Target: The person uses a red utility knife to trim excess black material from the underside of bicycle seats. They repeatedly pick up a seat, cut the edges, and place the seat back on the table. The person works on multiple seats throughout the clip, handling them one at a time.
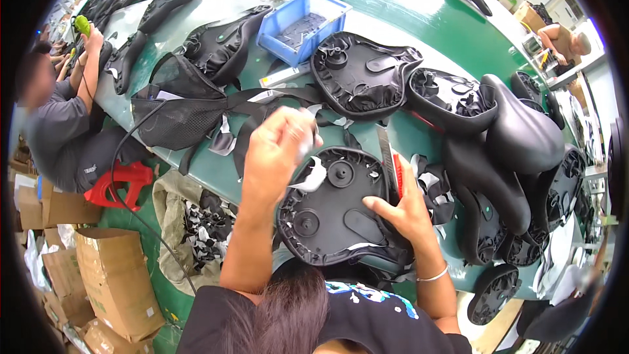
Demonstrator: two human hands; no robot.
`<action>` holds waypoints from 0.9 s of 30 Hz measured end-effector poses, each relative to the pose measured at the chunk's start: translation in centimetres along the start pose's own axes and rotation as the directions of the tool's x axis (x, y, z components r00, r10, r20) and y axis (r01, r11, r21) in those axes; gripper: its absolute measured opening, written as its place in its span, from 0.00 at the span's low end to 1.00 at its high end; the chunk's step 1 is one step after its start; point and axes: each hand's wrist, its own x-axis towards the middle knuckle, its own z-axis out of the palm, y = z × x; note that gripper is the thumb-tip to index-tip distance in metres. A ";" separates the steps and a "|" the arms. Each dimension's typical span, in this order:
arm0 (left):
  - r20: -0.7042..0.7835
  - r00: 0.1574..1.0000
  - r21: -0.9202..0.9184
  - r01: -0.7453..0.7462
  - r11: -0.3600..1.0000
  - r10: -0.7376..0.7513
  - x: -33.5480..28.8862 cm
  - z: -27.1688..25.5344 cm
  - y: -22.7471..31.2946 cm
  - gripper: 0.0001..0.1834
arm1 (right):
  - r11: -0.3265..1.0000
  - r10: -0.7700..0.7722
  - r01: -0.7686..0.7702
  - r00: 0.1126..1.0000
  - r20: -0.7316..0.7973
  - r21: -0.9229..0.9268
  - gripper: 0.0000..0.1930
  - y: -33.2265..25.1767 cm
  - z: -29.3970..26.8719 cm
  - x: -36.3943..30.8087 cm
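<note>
A black bicycle saddle (350, 200) lies upside down on the table in front of me, its plastic base showing and the cover edge folded in around the rim. A pale curled scrap (313, 176) sticks up at its upper left edge. Above that edge is my left hand (278, 151), raised and blurred, fingers closed; something pale shows by them, too smeared to name. At the saddle's right side, my right hand (405, 208) holds a red-handled utility knife (398, 174) with its long blade pointing away from me; the thumb extends over the base.
Another upturned saddle (360, 72) and a blue bin (304, 26) stand beyond. Several saddles pile up at right (524, 124). A black mesh bag (177, 105) lies left, above a scrap sack (180, 223) and cardboard boxes (118, 282). A co-worker (56, 118) sits at left.
</note>
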 end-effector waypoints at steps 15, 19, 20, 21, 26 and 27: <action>0.139 0.990 -0.116 0.038 0.993 -0.022 -3.8 1.7 -2.5 0.12 | 0.916 0.283 -0.283 0.958 0.039 0.284 0.19 -4.4 1.0 -2.1; 0.180 0.973 -0.587 -0.014 0.810 0.148 -5.1 -0.3 2.6 0.18 | 0.894 0.356 -0.321 0.932 -0.061 0.313 0.19 -3.4 2.2 -1.7; 0.140 0.939 -0.519 -0.199 0.831 0.313 -5.3 -1.9 4.6 0.21 | 0.886 0.363 -0.312 0.927 -0.096 0.343 0.19 -3.1 2.2 -2.0; 0.091 0.881 -0.450 -0.380 0.808 0.464 -5.7 -3.6 6.7 0.24 | 0.844 0.399 -0.335 0.914 -0.073 0.419 0.19 -3.5 1.8 -2.0; -0.208 0.976 0.626 0.088 0.775 0.058 -5.6 -10.9 4.3 0.12 | 0.991 0.024 -0.065 0.943 -0.332 -0.115 0.20 -4.6 -2.6 -1.4; -0.149 0.989 0.623 0.101 0.776 -0.010 -5.3 -9.5 4.2 0.11 | 0.984 0.005 -0.055 0.959 -0.284 -0.169 0.21 -4.2 -2.6 -0.7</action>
